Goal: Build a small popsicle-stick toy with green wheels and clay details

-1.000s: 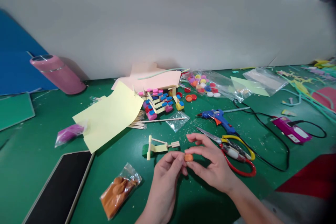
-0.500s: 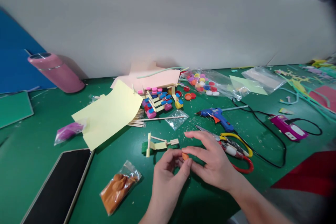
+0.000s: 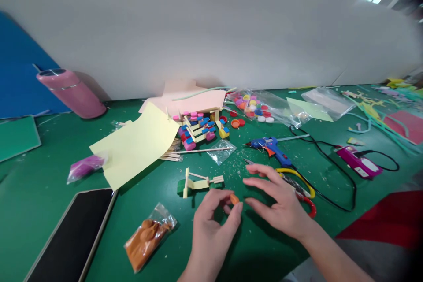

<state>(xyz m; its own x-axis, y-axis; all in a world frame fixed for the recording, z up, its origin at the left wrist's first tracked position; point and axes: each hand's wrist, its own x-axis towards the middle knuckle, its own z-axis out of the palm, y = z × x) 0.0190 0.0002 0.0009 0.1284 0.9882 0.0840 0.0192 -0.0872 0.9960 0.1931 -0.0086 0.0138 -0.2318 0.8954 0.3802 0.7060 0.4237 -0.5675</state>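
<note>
Between thumb and forefinger, my left hand (image 3: 213, 227) pinches a small piece of orange clay (image 3: 234, 199). To its right, my right hand (image 3: 279, 200) is held apart from the piece, fingers spread and nothing in them. Just beyond my left hand stands a small model of pale sticks and yellow card (image 3: 200, 183), with green parts at its left end. A clear zip bag of orange clay (image 3: 148, 238) lies on the green table to the left of my hands. Scissors and pliers with yellow and red handles (image 3: 297, 183) lie partly hidden behind my right hand.
A blue glue gun (image 3: 272, 147) with its cord lies beyond my right hand, near a purple power strip (image 3: 359, 162). Coloured caps and stick models (image 3: 201, 128) crowd the back. Yellow paper (image 3: 139, 145), a phone-like tablet (image 3: 74, 233) and a pink bottle (image 3: 74, 93) are leftward.
My right hand has let go of the orange clay piece and moved to the right, its fingers spreading. The left hand still pinches the piece. The view has shifted slightly.
</note>
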